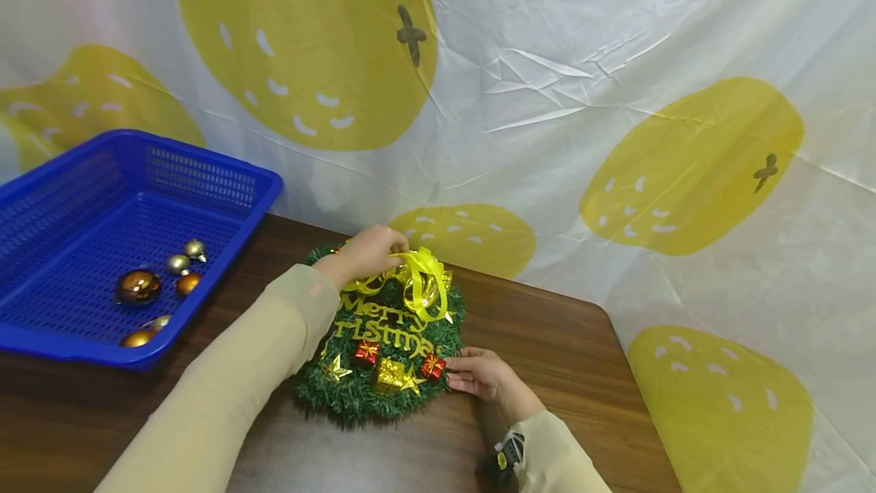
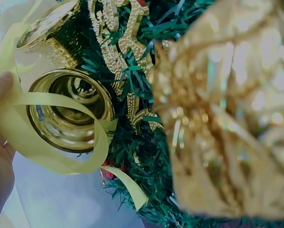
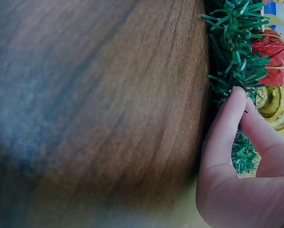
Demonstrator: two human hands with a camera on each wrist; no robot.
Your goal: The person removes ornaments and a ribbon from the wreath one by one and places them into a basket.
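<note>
A green tinsel wreath (image 1: 349, 402) lies on the table, bearing gold "Merry Christmas" lettering (image 1: 383, 333), small red and gold gift boxes, and gold stars. At its top, my left hand (image 1: 372, 249) pinches a yellow ribbon (image 1: 438, 287). The ribbon loops in front of a shiny gold bell (image 2: 71, 109) in the left wrist view, where a second gold bell (image 2: 52, 33) is beside it. My right hand (image 1: 489, 379) is at the wreath's lower right edge, by a red gift box (image 1: 433, 366). Thumb and fingertip pinch the green tinsel (image 3: 234, 52) there.
To the left stands a blue plastic basket (image 1: 239, 242) with several gold and copper baubles (image 1: 139, 287) inside. The brown wooden table (image 1: 547, 341) ends at a white curtain (image 1: 520, 173) with yellow fruit prints, behind and to the right.
</note>
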